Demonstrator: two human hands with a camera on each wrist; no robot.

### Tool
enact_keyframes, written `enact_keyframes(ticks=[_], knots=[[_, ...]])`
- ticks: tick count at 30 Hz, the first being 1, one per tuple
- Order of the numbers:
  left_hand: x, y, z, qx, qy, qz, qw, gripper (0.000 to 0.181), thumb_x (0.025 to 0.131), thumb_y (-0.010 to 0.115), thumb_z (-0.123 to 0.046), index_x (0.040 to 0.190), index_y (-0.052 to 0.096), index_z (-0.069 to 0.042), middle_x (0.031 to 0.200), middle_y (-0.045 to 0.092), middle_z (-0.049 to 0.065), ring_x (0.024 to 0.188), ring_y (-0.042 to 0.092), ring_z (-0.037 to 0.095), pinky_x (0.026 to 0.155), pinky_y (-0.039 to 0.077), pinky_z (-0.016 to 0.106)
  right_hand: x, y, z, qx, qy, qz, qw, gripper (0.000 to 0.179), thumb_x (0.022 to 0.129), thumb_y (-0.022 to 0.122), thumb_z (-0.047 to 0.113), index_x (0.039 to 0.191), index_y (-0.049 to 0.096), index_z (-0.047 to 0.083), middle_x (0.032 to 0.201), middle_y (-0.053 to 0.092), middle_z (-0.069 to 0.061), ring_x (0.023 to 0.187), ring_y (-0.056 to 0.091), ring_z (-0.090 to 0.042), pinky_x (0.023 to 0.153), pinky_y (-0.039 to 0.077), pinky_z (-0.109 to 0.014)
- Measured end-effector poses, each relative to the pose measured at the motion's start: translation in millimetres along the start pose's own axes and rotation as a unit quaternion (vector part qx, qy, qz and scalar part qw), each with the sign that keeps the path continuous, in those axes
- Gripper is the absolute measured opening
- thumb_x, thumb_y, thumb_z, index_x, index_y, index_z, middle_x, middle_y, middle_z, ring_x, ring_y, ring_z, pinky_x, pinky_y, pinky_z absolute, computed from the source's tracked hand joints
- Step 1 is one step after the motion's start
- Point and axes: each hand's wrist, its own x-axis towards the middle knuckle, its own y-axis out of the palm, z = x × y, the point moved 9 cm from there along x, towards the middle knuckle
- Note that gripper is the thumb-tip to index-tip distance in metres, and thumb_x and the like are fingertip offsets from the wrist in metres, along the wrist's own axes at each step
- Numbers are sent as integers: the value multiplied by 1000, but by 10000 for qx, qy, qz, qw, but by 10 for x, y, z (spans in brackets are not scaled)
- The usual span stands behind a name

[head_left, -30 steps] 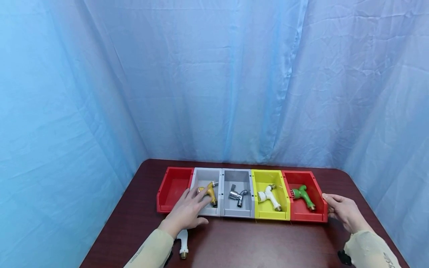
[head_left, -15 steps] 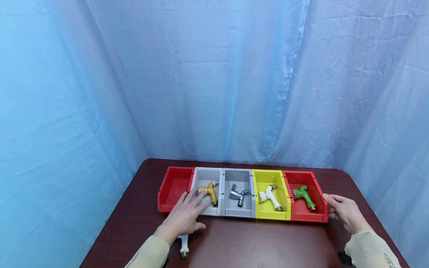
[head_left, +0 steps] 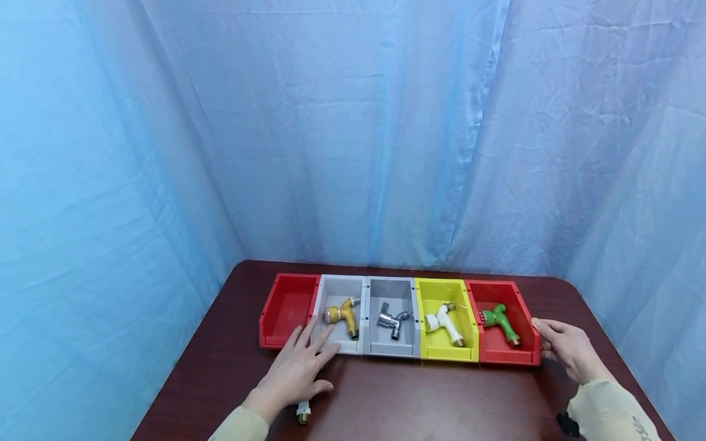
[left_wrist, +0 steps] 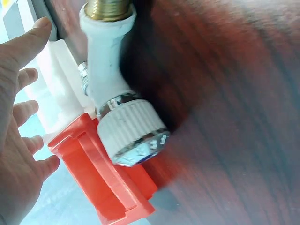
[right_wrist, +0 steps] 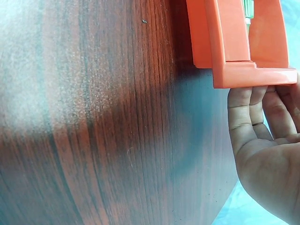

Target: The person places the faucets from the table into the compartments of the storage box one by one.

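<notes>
In the head view my left hand [head_left: 295, 370] is spread out at the front of the leftmost red bin [head_left: 288, 306] and the white bin [head_left: 325, 286]. Below it on the table lies a white tap [left_wrist: 105, 70] with a brass threaded end, mostly hidden by the hand in the head view. The left wrist view shows the hand's fingers apart from the tap. My right hand [head_left: 570, 349] touches the outer wall of the rightmost red bin [head_left: 510, 355] with its fingertips. In that bin lies a green tap [head_left: 501, 321].
Several joined bins stand in a row. The white one holds a yellow tap [head_left: 347, 315], the grey bin [head_left: 390, 286] a chrome tap [head_left: 393, 320], and the yellow bin [head_left: 438, 288] a white tap with a ribbed knob [head_left: 443, 321]. A blue curtain [head_left: 353, 135] hangs behind the table [head_left: 419, 398].
My left hand has drawn back from over the white bin toward the front left, uncovering the yellow tap's knob. The right hand stays at the red bin.
</notes>
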Motion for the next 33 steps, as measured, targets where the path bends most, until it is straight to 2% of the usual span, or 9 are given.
enact_keyframes(ticks=[6,13,19,26,33], knots=[[-124,58,-28,-6,68,-107,9999,75,83,78,-57,147,56,-26,163,36,9,151,22,46,116,31,64,2,0,-10,6,34,-1,10000,81,102,60,46,153,34,-10,88,70,8,76,65,-10,73,61,-28],[-227,203,-5,-137,-75,244,9996,76,83,76,-60,148,55,-28,164,36,7,150,24,45,116,31,63,3,10,-8,66,4,56,10000,82,101,60,46,153,33,-11,88,71,9,76,65,-8,73,61,-29],[-328,220,-1,-323,-103,281,9990,76,82,76,-60,147,55,-28,163,37,7,148,29,46,116,31,63,12,11,-17,64,22,72,10000,81,102,59,46,153,33,-11,89,71,9,77,66,-8,73,61,-29],[-409,291,17,-551,-239,655,9960,77,81,74,-65,148,54,-31,162,40,6,145,34,45,113,35,65,14,12,-34,107,76,63,9999,77,103,58,43,153,34,-11,88,71,8,77,66,-9,74,61,-30],[-505,361,17,-621,-246,871,9940,78,82,71,-69,148,54,-33,160,42,5,139,43,42,107,40,66,10,9,-16,97,41,61,9999,80,102,59,46,153,33,-10,88,71,9,77,65,-8,73,61,-30]])
